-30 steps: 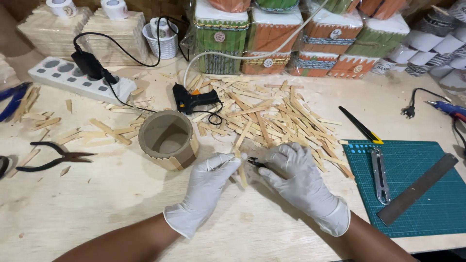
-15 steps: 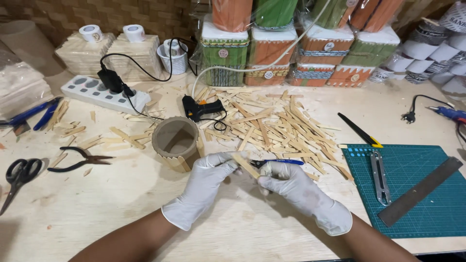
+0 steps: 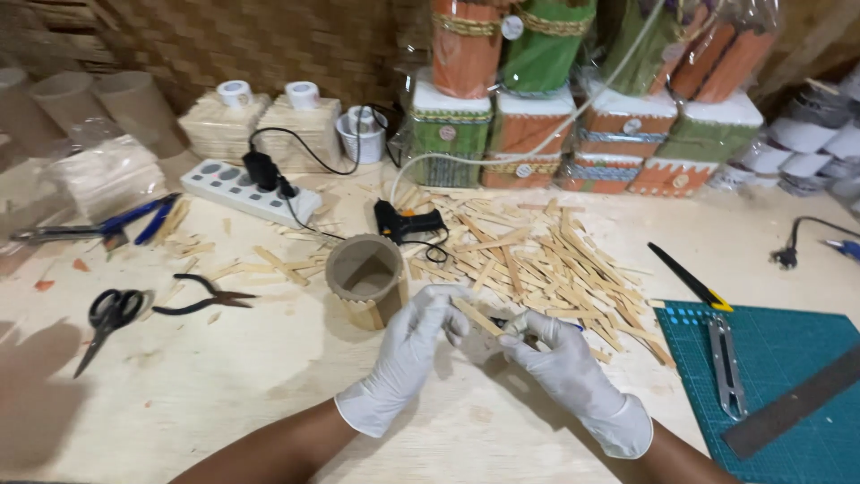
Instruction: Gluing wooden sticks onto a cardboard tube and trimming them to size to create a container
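Both hands wear white gloves and meet above the table's front middle. My left hand (image 3: 408,354) pinches one end of a thin wooden stick (image 3: 473,315). My right hand (image 3: 566,369) grips a small blue-handled cutter (image 3: 530,328) whose tip touches the stick's other end. Just beyond my left hand stands a short cardboard tube (image 3: 365,276) with sticks fixed along its lower side. A loose pile of similar sticks (image 3: 551,260) lies behind my right hand.
A black glue gun (image 3: 408,224) and a white power strip (image 3: 237,188) sit behind the tube. Scissors (image 3: 107,314) and black pliers (image 3: 202,300) lie at left. At right are a green cutting mat (image 3: 788,350), a metal ruler (image 3: 793,403) and a utility knife (image 3: 690,278). Decorated boxes (image 3: 555,134) line the back.
The view has tilted up toward the back wall. My hands have lifted the stick and cutter slightly and drawn closer together; the blue handle is now mostly hidden in my right hand.
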